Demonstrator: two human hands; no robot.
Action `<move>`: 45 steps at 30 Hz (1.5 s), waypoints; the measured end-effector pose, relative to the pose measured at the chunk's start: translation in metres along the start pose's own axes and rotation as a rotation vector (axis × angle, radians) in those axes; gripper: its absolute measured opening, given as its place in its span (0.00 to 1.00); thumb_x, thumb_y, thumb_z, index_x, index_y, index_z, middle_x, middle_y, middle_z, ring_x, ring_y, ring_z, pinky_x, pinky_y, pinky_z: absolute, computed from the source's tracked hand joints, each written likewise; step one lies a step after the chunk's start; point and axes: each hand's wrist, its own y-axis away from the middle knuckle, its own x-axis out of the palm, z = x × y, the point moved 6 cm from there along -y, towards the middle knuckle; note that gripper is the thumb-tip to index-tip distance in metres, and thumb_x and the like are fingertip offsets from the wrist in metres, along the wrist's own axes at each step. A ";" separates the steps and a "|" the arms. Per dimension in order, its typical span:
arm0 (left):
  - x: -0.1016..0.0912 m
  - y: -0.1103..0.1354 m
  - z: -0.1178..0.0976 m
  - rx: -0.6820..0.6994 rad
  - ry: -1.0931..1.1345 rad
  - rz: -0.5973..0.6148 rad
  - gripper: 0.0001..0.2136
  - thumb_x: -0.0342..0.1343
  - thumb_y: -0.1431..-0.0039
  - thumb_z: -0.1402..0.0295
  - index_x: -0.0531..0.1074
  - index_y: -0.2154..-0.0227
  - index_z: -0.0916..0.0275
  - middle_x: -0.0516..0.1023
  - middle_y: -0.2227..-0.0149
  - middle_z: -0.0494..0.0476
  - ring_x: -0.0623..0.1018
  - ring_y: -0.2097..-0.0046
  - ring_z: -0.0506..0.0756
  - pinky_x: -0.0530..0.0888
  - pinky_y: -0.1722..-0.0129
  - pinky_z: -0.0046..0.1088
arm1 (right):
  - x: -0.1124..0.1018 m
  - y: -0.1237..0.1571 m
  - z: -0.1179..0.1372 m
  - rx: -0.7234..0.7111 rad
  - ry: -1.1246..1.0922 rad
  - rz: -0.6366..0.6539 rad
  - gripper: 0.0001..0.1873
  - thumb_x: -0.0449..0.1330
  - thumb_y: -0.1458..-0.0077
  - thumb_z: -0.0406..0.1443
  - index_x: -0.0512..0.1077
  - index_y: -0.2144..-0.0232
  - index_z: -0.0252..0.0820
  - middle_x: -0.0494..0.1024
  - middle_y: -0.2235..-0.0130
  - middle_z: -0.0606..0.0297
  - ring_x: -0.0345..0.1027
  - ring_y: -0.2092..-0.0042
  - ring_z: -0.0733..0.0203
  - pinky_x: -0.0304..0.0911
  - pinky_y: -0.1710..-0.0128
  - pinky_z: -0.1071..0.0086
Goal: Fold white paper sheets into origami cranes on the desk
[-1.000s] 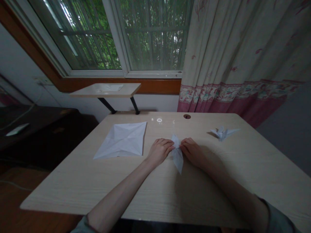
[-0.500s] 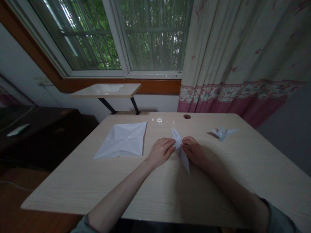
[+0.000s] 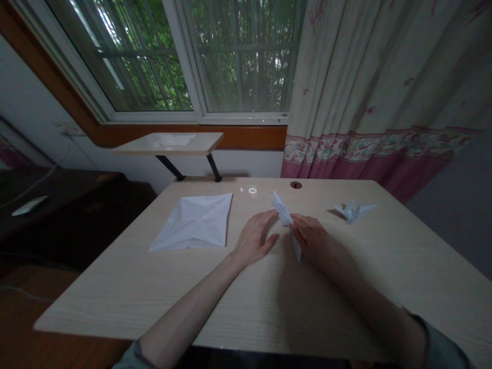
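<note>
A narrow folded sheet of white paper stands tilted over the desk, one long point reaching toward me. My right hand grips its right side between thumb and fingers. At the paper's left edge, the fingertips of my left hand touch or nearly touch it; that thumb is spread away, so the hand is open. Left of my hands lies a creased, unfolded white sheet. A folded paper crane rests on the right part of the desk.
The pale wooden desk has a round cable hole at its back edge. A small raised shelf with white paper stands at the back left. Behind are a window and a floral curtain. A dark low table is at far left.
My left thumb has come away from the folded paper and that hand has opened. The paper has turned more on edge in my right hand, its layers showing at the top.
</note>
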 end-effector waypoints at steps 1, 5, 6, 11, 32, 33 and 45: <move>-0.001 0.000 0.000 0.011 -0.004 -0.009 0.29 0.54 0.36 0.65 0.52 0.34 0.55 0.67 0.38 0.63 0.68 0.38 0.62 0.67 0.40 0.47 | -0.002 0.000 0.002 -0.012 0.008 -0.011 0.18 0.47 0.31 0.38 0.68 0.44 0.45 0.78 0.48 0.55 0.72 0.48 0.49 0.65 0.46 0.52; -0.002 0.000 -0.003 0.058 -0.021 -0.028 0.30 0.54 0.37 0.66 0.51 0.34 0.55 0.65 0.37 0.63 0.67 0.37 0.62 0.65 0.38 0.47 | -0.008 0.002 0.008 -0.056 0.035 -0.043 0.19 0.49 0.32 0.35 0.66 0.42 0.45 0.77 0.47 0.55 0.71 0.47 0.50 0.65 0.46 0.53; -0.003 0.000 -0.004 0.068 -0.027 -0.034 0.30 0.54 0.37 0.67 0.50 0.34 0.54 0.65 0.36 0.63 0.67 0.37 0.62 0.65 0.38 0.48 | -0.009 0.002 0.009 -0.059 0.036 -0.046 0.19 0.49 0.32 0.34 0.66 0.41 0.45 0.77 0.47 0.55 0.71 0.46 0.50 0.65 0.45 0.53; -0.008 0.000 -0.008 0.128 -0.062 -0.107 0.29 0.52 0.36 0.68 0.49 0.34 0.51 0.64 0.36 0.63 0.66 0.36 0.63 0.66 0.40 0.50 | -0.011 0.005 0.011 -0.078 0.052 -0.093 0.22 0.50 0.32 0.32 0.63 0.39 0.50 0.77 0.46 0.58 0.71 0.46 0.51 0.64 0.45 0.54; 0.007 0.001 0.006 -0.003 -0.172 0.044 0.19 0.52 0.35 0.72 0.66 0.42 0.57 0.70 0.45 0.63 0.69 0.44 0.62 0.70 0.44 0.45 | 0.015 0.002 -0.002 -0.080 0.051 0.119 0.18 0.50 0.34 0.34 0.72 0.46 0.44 0.79 0.49 0.54 0.72 0.48 0.48 0.67 0.46 0.49; 0.008 0.001 0.008 -0.017 -0.179 0.049 0.18 0.52 0.35 0.72 0.67 0.43 0.58 0.71 0.46 0.63 0.70 0.44 0.62 0.71 0.44 0.45 | 0.017 0.003 -0.003 -0.067 0.038 0.136 0.18 0.51 0.34 0.34 0.72 0.46 0.45 0.79 0.49 0.55 0.73 0.48 0.49 0.68 0.46 0.50; 0.014 0.004 0.021 -0.161 -0.266 0.114 0.12 0.53 0.34 0.70 0.72 0.49 0.59 0.74 0.48 0.60 0.71 0.46 0.61 0.72 0.45 0.42 | 0.026 0.003 -0.008 0.023 -0.145 0.189 0.15 0.50 0.34 0.35 0.76 0.55 0.45 0.81 0.54 0.57 0.75 0.52 0.53 0.72 0.48 0.54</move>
